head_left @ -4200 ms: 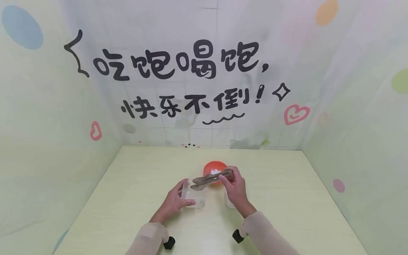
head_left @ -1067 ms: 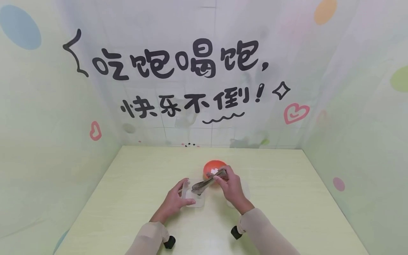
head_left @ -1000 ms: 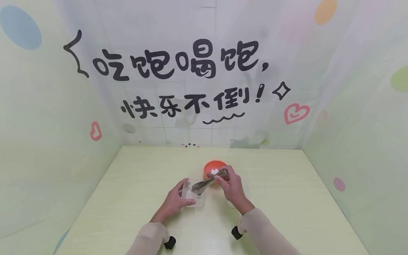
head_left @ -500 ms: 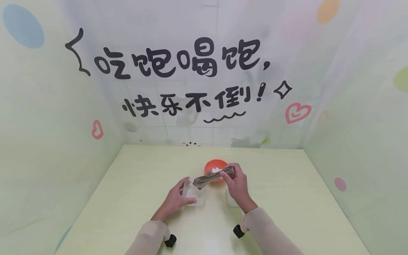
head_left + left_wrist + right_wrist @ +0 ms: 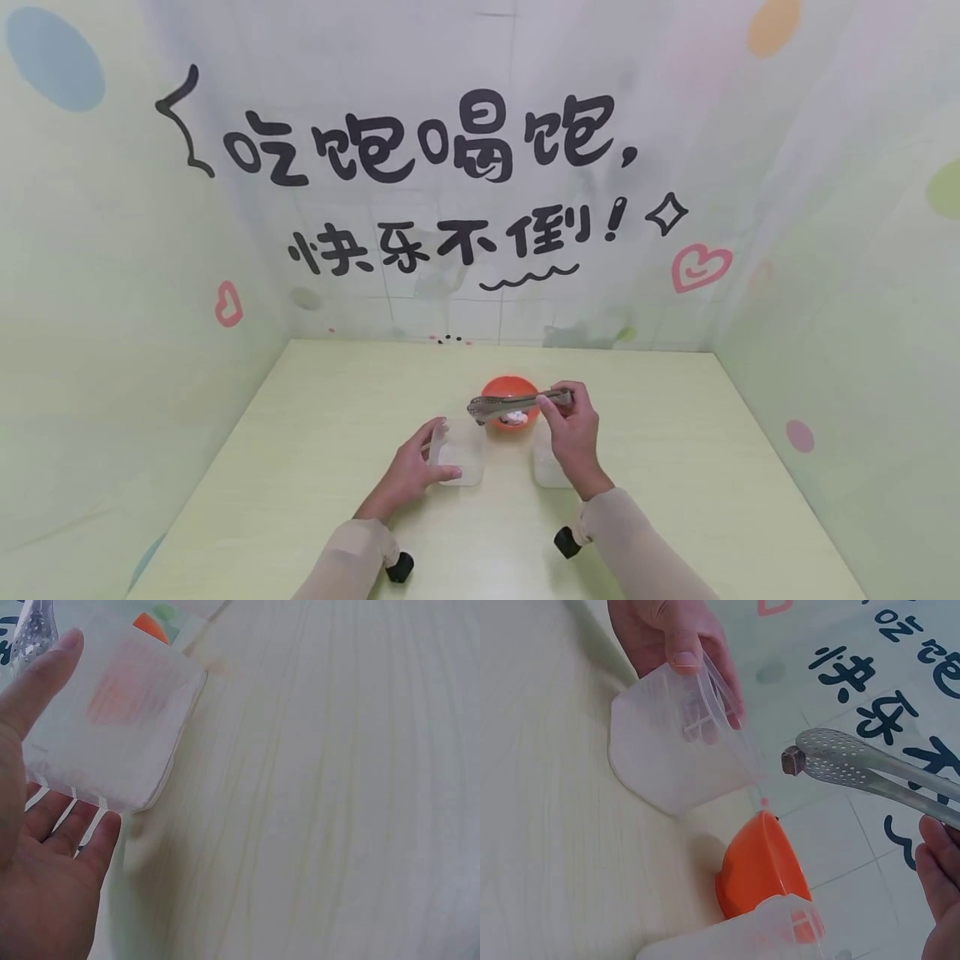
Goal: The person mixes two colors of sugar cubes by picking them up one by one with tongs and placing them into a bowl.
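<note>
My left hand (image 5: 408,475) grips a translucent plastic box (image 5: 461,468) by its left side, thumb on the near wall and fingers round the far side. Between the thumb and fingers of my right hand (image 5: 576,437) is a pair of metal tongs (image 5: 517,405) with perforated tips. In the right wrist view the tips pinch a small dark brown cube (image 5: 791,760), held above the rims of box and bowl. The orange bowl (image 5: 510,384) stands behind the box and contains white pieces (image 5: 514,418); the tongs partly cover it in the head view.
A second translucent box (image 5: 549,460) stands at the right, partly hidden by my right hand. The pale wooden table (image 5: 337,392) ends at a printed backdrop (image 5: 450,317) behind, with matching sides left and right.
The tongs have risen from over the left box and shifted right and away, now crossing in front of the orange bowl. My left hand and its box stay in place.
</note>
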A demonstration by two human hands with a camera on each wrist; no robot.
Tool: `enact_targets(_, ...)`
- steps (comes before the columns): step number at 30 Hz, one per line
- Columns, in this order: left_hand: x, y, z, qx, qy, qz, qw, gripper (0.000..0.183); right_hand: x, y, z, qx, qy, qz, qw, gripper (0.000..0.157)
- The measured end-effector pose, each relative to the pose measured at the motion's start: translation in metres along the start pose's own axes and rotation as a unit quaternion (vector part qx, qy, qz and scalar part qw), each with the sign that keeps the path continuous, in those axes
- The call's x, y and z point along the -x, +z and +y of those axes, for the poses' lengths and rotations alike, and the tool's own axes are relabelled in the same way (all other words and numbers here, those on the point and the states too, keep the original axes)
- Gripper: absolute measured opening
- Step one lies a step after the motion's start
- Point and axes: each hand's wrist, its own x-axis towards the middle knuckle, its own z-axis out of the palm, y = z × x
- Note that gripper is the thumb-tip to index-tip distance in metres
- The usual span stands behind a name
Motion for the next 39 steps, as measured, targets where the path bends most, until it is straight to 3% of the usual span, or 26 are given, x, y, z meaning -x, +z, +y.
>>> enact_targets(11, 0.002, 0.001, 0.003, 0.009, 0.003, -0.005, 0.9999, 0.095, 0.002, -0.007, 0.006, -0.002, 0.01, 0.046, 0.999, 0.024)
enact_targets(39, 0.003, 0.0, -0.001, -0.003, 0.011, -0.003, 0.9999, 0.095, 0.0, -0.017, 0.019, 0.016, -0.013, 0.082, 0.996, 0.022)
